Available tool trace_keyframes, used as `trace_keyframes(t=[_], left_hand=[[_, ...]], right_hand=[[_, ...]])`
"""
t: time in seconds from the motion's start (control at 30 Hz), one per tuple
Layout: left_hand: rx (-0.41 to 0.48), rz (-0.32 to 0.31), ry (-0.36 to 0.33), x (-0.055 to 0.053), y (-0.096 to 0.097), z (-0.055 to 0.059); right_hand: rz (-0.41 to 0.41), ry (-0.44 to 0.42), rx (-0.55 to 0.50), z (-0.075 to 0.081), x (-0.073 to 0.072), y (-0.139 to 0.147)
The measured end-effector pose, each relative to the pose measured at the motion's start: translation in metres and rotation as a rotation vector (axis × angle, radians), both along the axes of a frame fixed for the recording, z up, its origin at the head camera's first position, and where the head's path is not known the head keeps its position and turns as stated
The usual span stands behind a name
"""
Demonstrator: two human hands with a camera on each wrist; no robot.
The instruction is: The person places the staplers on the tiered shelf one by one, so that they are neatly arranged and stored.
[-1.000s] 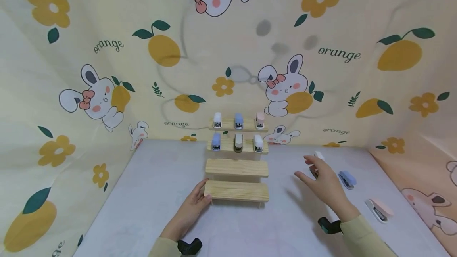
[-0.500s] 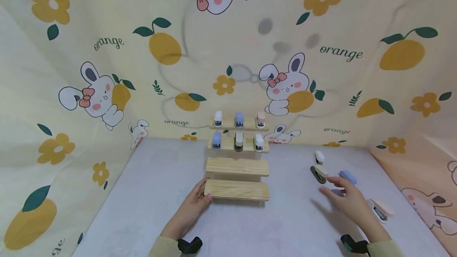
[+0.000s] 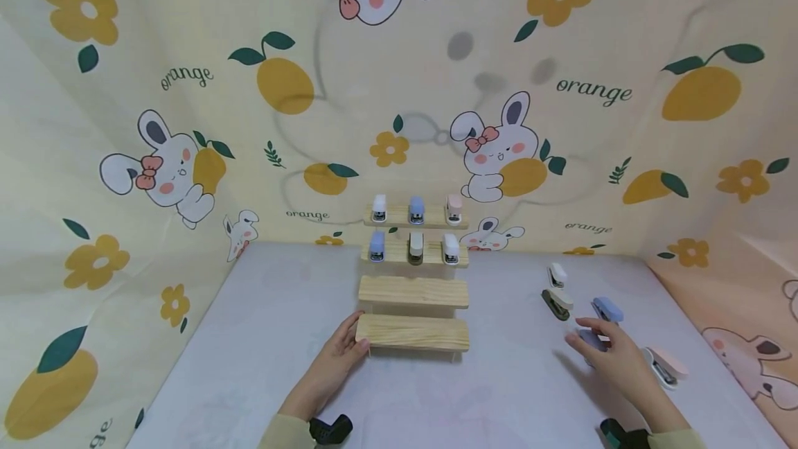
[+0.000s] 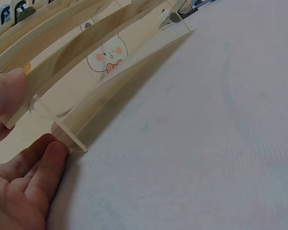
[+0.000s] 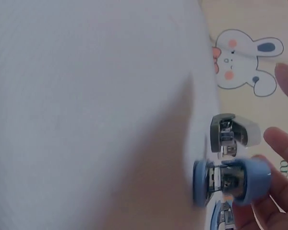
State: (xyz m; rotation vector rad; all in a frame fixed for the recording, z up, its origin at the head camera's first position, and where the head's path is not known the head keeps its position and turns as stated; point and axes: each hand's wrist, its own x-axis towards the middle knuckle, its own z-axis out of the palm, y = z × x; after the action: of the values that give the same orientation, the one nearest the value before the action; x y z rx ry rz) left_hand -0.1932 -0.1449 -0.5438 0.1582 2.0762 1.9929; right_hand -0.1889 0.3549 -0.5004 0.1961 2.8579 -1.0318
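Note:
My left hand (image 3: 333, 362) grips the left end of the lowest board on a tiered wooden display rack (image 3: 413, 332). In the left wrist view the thumb (image 4: 9, 91) lies against the board's edge, and the other fingers curl near its clear leg. On the right, my right hand (image 3: 617, 362) is at a blue mini stapler (image 3: 592, 340), partly hidden by that hand. The right wrist view shows this blue stapler (image 5: 255, 181) with fingers (image 5: 281, 189) right behind it and the thumb apart from it. A dark green and cream stapler (image 3: 557, 303) lies just beyond.
A white stapler (image 3: 557, 275), another blue stapler (image 3: 607, 310) and a pink stapler (image 3: 666, 366) lie around the right hand. Several staplers stand on the rack's upper two boards (image 3: 399, 253); the lower two boards are bare. A patterned cloth backdrop (image 3: 349, 89) rises behind.
My right hand has moved right and nearer to me, from over the green stapler to the blue one, uncovering the green and white staplers. The left hand stays on the rack.

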Motion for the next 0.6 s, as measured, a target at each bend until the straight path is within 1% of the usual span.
trace_keyframes(t=[0.2,0.33,0.43,0.6], left_hand=[[0.012,-0.008,-0.007,0.000,-0.001,0.000],[0.010,-0.003,-0.006,0.000,-0.002,0.000],[0.020,-0.003,0.003,0.000,-0.002,-0.001],[0.036,-0.011,0.008,-0.001,-0.001,-0.002]], right_hand=[[-0.017,-0.028,-0.010,-0.004,-0.001,0.007],[-0.025,-0.032,-0.017,-0.006,-0.003,0.009],[-0.032,-0.070,-0.037,-0.011,-0.004,0.010],[-0.016,-0.179,-0.113,-0.018,-0.004,0.018]])
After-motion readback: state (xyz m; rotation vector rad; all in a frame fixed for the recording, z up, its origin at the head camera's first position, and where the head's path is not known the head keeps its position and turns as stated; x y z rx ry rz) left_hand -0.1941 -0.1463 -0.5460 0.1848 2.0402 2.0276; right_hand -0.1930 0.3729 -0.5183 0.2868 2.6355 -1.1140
